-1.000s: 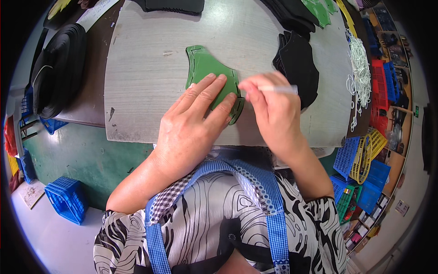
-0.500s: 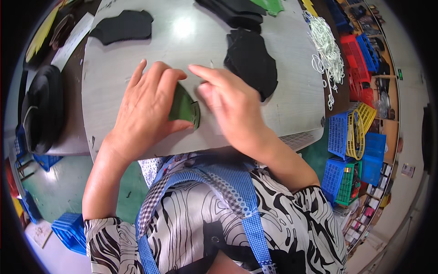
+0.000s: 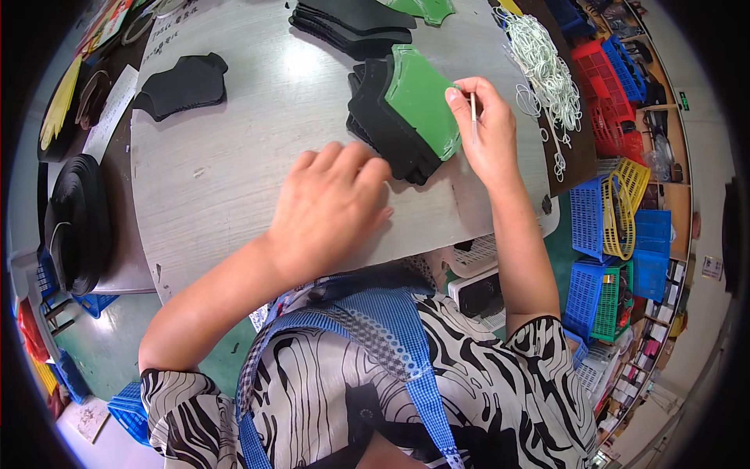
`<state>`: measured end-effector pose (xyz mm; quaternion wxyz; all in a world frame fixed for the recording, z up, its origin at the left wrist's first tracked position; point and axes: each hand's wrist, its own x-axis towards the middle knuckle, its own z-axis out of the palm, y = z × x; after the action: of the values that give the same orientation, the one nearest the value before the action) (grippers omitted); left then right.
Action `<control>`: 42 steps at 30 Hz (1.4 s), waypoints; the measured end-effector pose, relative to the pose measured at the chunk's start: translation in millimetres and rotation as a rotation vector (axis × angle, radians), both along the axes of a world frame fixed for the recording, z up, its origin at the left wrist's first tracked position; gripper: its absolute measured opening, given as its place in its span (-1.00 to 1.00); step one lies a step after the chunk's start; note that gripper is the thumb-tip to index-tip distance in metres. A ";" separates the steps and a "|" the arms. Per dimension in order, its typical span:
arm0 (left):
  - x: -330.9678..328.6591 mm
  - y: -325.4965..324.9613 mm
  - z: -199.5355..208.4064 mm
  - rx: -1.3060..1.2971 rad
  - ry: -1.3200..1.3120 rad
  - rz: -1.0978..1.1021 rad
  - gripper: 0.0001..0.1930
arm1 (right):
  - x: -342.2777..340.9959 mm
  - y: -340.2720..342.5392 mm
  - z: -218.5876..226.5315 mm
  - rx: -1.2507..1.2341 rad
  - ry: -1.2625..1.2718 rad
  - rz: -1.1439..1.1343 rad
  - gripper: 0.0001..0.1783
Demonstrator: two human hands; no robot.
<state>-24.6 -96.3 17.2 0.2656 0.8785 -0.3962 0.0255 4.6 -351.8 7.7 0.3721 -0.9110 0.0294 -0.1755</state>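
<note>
My right hand (image 3: 486, 129) pinches the right edge of a flat green sheet piece (image 3: 422, 98) with an angular outline. A thin, pale pen-like stick (image 3: 473, 117) also sits between its fingers. The green piece lies over a stack of black cut pieces (image 3: 379, 117), covering part of it. My left hand (image 3: 332, 195) hovers low over the table, to the left of the stack's near end. Its fingers are loosely bent, with the thumb apart from them, and no object shows in it. The palm side is hidden.
Another black piece (image 3: 183, 84) lies at the table's left. More black pieces (image 3: 351, 27) and a green one (image 3: 426, 8) are at the far side. White cord (image 3: 543, 66) is heaped at the right edge. A black roll (image 3: 80, 223) stands left; baskets (image 3: 587, 219) stand right.
The green piece has gone from under my left hand onto the black stack, now in my right hand's grip. My right hand moved right and away from me; my left moved right and slightly nearer.
</note>
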 end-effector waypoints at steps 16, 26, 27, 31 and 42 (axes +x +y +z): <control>72.5 94.3 -5.6 -0.110 -0.260 0.303 -0.64 | 10.8 -29.1 -2.8 0.116 -0.248 0.006 -0.78; 107.6 193.5 -26.5 -0.091 -0.160 0.606 -0.82 | 10.8 0.8 47.3 0.645 -0.136 0.086 -0.79; 98.9 188.4 -26.0 -0.114 -0.236 0.608 -0.81 | 11.8 4.2 49.2 0.645 -0.134 0.095 -0.79; 20.7 146.3 -23.4 0.028 -0.181 0.172 -0.74 | 4.6 26.6 49.8 0.642 0.013 0.194 -0.80; -57.0 60.5 -10.0 -0.248 0.062 0.229 -0.54 | -17.7 116.3 7.8 0.191 0.289 0.506 -0.88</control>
<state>-81.6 -35.8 7.3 0.3796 0.8787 -0.2788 0.0774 -13.2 -235.4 15.4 0.4800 -0.8658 -0.1294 0.0577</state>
